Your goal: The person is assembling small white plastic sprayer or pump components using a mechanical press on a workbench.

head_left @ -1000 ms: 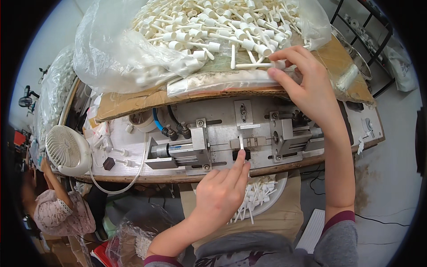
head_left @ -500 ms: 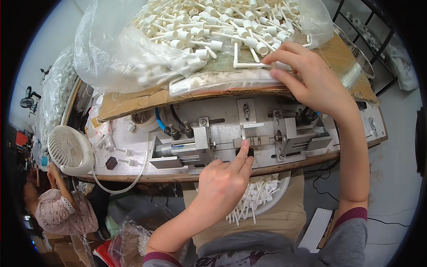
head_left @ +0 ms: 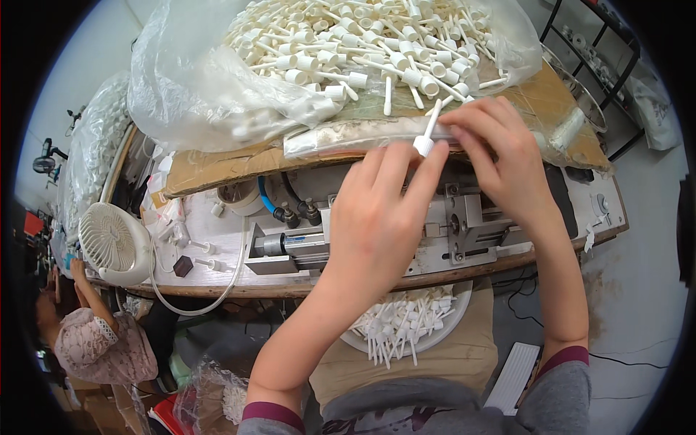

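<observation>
- Bench: white top, wood edge, runs across mid-view.
- Cardboard: above the bench top at its far side, front edge bent and frayed.
- Bag: clear plastic, bunched around the left of the pile, more of it at the right.
- Pile: white capped sticks heaped on the cardboard, pointing all ways.
- Machine: 2 metal blocks on the bench, left block and right block; middle part mostly behind the left hand.
- Co-worker: far left, pale pink top.
- Left hand: above the machine, back of hand up. Thumb and index finger pinching 1 stick by its cap.
- Right hand: over the cardboard's front edge. Thumb and index tips close together, just beside the stick; can't tell if they touch it or grip anything.
- Bowl: white, over the person's lap, more white sticks in it.
- Fan: white, left end of bench.
- Hose: blue, near the left block.
- Dark block: on the bench, right of the fan, 2 loose white pieces near it.
- Stick: white, between the hands in front of the pile, tilted, cap low, tip up and right.
</observation>
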`<action>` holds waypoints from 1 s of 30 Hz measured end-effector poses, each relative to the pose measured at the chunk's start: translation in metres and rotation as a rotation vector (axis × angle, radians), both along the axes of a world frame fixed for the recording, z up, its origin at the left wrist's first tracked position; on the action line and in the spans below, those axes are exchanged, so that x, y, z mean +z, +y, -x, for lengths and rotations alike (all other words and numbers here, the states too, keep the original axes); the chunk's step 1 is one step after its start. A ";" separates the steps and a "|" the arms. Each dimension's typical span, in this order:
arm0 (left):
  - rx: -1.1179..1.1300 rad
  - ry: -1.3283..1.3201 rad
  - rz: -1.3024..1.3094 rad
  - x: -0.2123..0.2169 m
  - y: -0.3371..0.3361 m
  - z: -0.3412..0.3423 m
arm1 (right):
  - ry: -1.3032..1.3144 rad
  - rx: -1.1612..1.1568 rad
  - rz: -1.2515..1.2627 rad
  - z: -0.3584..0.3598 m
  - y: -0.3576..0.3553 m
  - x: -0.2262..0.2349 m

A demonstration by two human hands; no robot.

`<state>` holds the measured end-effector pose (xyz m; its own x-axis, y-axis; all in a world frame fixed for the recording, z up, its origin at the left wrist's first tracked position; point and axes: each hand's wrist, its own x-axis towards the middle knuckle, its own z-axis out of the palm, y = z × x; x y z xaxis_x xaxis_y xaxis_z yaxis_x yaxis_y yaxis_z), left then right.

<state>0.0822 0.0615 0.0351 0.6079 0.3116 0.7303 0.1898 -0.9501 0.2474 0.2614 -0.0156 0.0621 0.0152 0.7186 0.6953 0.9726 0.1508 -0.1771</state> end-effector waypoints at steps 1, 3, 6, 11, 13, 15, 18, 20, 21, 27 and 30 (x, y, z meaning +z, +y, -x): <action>0.039 0.041 -0.033 0.002 0.004 -0.004 | 0.113 -0.027 0.017 0.002 -0.001 0.001; 0.017 0.014 0.058 0.006 0.009 -0.013 | 0.330 -0.075 0.047 0.004 -0.002 0.007; -0.001 0.006 0.177 0.013 0.011 -0.017 | 0.093 -0.184 -0.060 -0.019 0.004 0.007; -0.152 -0.143 0.279 0.014 -0.002 0.014 | 0.433 -0.091 0.273 -0.043 0.018 0.007; -0.205 -0.064 0.299 0.002 -0.023 0.033 | 0.348 -0.068 0.215 -0.040 0.022 0.005; -0.149 0.027 0.259 -0.018 -0.043 0.052 | 0.342 -0.065 0.237 -0.028 0.029 0.014; -0.080 0.152 0.198 -0.040 -0.055 0.063 | 0.228 -0.040 0.060 0.001 0.028 0.017; -0.055 0.231 0.113 -0.052 -0.053 0.064 | 0.116 -0.016 0.020 0.009 0.023 0.016; -0.031 0.263 0.083 -0.054 -0.055 0.065 | 0.146 0.004 0.066 0.011 0.021 0.016; -0.012 0.351 0.061 -0.047 -0.046 0.057 | 0.200 0.134 0.146 0.005 0.002 0.017; 0.011 0.367 0.054 -0.046 -0.047 0.056 | 0.440 0.161 0.154 0.016 -0.013 0.022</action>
<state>0.0258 0.0146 -0.0105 0.8226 0.3514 0.4470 0.2850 -0.9351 0.2107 0.2455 -0.0289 0.0841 0.1634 0.8300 0.5333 0.7671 0.2331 -0.5977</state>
